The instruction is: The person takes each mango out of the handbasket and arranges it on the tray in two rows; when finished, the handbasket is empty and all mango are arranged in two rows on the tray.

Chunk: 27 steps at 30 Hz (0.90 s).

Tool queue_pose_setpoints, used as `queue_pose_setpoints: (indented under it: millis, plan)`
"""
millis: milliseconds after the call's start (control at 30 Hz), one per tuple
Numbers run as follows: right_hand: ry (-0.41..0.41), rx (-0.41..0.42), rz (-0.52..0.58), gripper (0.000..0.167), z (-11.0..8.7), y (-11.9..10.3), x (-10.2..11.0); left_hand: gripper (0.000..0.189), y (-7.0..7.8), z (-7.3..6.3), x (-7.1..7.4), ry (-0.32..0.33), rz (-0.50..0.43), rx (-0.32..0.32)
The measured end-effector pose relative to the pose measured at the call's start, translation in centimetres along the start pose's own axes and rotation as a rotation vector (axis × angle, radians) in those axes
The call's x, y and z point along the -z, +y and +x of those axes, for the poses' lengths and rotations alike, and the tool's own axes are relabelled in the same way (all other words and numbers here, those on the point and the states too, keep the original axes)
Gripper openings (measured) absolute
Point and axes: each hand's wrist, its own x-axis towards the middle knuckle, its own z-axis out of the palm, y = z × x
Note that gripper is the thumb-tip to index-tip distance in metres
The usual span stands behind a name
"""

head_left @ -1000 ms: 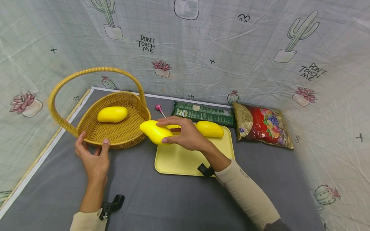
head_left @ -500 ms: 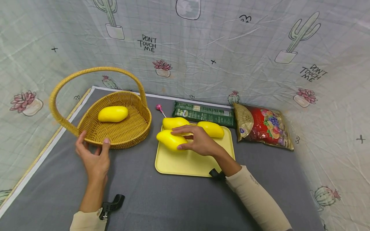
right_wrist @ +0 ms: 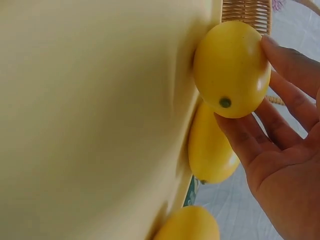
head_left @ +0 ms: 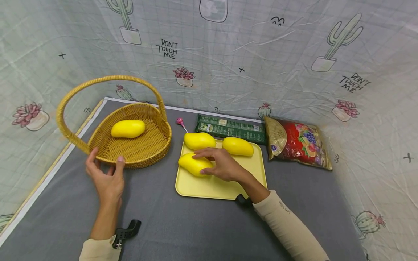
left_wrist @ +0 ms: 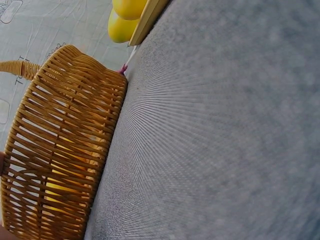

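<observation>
My right hand (head_left: 225, 165) holds a yellow mango (head_left: 192, 164) with thumb and fingers, low over the front left of a pale yellow tray (head_left: 209, 190). In the right wrist view, this mango (right_wrist: 232, 70) shows its dark stem end, and the fingers (right_wrist: 280, 125) bend round its side. Two more mangoes lie at the tray's back, one on the left (head_left: 200, 140) and one on the right (head_left: 237, 146). My left hand (head_left: 109, 183) grips the near rim of a wicker basket (head_left: 147, 161), thumb and index finger on the edge. Inside the basket lies another mango (head_left: 128, 129).
Behind the tray lies a long green packet (head_left: 232, 128), with a pink lollipop (head_left: 180, 122) to its left. A red and gold bag (head_left: 298, 143) rests at the right. The basket's tall handle (head_left: 111, 78) arches up, and a patterned cloth wall (head_left: 228, 54) rises behind.
My right hand has carried the mango rightward from near the basket's edge, then down over the tray. The mango at the back left has come into full view. My left hand stays on the basket.
</observation>
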Motion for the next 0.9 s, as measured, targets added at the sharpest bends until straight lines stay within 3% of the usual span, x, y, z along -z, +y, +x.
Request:
queue_pose_setpoints:
  millis: [400, 667, 900]
  plan:
    - [0.056, 0.041, -0.057, 0.057, 0.1, -0.8, 0.3, 0.078, 0.0, -0.1, 0.0, 0.002, -0.006, -0.007]
    - [0.144, 0.133, -0.035, 0.055, 1.6, -3.6, -0.1, 0.078, 0.0, 0.0, 0.1, 0.003, -0.015, -0.001]
    - [0.173, 0.203, -0.008, 0.053, 3.8, -6.7, -1.0, 0.077, 0.2, -0.2, 0.0, 0.0, 0.017, 0.001]
